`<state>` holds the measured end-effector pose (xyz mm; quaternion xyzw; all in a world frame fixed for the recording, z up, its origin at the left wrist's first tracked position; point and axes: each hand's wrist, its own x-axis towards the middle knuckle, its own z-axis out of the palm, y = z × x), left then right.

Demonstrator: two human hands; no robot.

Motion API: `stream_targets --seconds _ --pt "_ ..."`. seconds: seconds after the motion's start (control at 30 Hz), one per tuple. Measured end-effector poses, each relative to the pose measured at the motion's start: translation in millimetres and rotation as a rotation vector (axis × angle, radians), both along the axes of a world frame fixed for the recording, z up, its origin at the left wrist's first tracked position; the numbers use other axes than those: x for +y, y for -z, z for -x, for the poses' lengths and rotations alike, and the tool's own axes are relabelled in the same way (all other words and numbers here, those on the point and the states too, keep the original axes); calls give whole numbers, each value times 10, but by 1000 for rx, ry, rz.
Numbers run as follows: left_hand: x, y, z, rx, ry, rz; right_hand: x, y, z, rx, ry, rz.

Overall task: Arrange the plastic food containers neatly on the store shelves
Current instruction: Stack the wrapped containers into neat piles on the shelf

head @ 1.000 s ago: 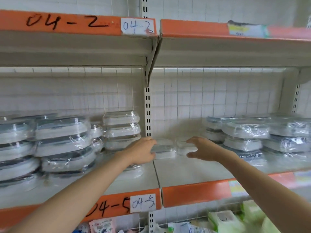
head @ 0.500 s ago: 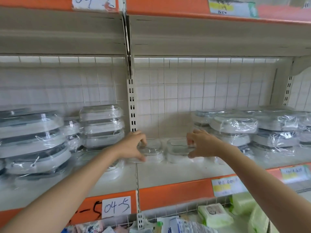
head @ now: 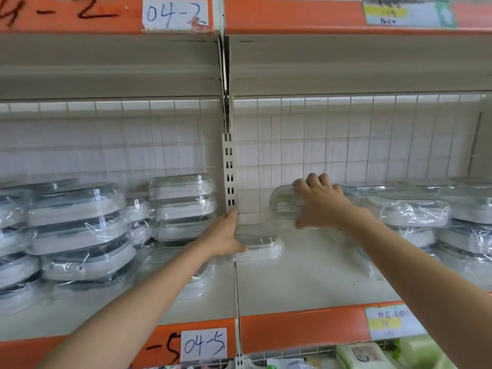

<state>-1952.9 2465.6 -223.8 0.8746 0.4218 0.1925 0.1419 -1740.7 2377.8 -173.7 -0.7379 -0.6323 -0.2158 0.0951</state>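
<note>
- The shelf [head: 306,278] carries all the stock; its middle, either side of the slotted upright [head: 229,177], is where the two loose containers are being handled.
- To the left stand the left stacks [head: 80,230] of film-wrapped containers, several high. To the right sit the right stacks [head: 415,214], lower and wider. Both crowd the gap, and their loose wrap looks easy to snag.
- The right hand [head: 319,202] grips a clear container [head: 283,202], fingers curled over its top and thumb below, and holds it raised off the shelf, tilted, close to the back grid.
- The left hand [head: 223,235] lies with straight fingers against the left side of a flat lidded container [head: 259,246], which rests on the shelf just right of the upright. It presses rather than grips.
- Judgement: the step looks like stacking the raised container onto the flat one. It should go well if the left hand steadies the base while the right levels its load, lines up the edges and lowers it straight.
- The upright and the nearest right stack leave little side room, so a slow, level descent seems wise.
- A paper label [head: 203,344] reading 04-5 marks the shelf edge. Green packs [head: 415,352] lie on the shelf below, out of the way.
</note>
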Motion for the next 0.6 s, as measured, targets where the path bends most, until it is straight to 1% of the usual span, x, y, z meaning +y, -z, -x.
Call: stream_targets --seconds 0.1,0.13,0.2,0.27,0.37,0.47,0.5,0.57,0.6 --pt "-15 -68 119 -196 -81 -36 198 -34 175 301 -120 98" --pt "-20 -86 165 -255 -102 -74 269 -9 235 354 -160 128" --pt "-29 -107 254 -327 -127 -155 388 84 344 393 -239 177" --pt "-48 -108 329 -323 -116 -239 479 201 416 428 -326 233" --pt "-71 -77 361 -236 -38 -369 512 307 448 390 -374 242" --pt "-117 -39 237 -69 42 -374 429 289 402 393 -369 218" --pt "-122 -30 177 9 41 -379 379 271 378 400 -367 205" --pt "-121 -29 71 181 -1 -479 260 229 318 368 -353 179" --pt "-115 -31 31 234 -28 -521 190 209 282 334 -340 167"
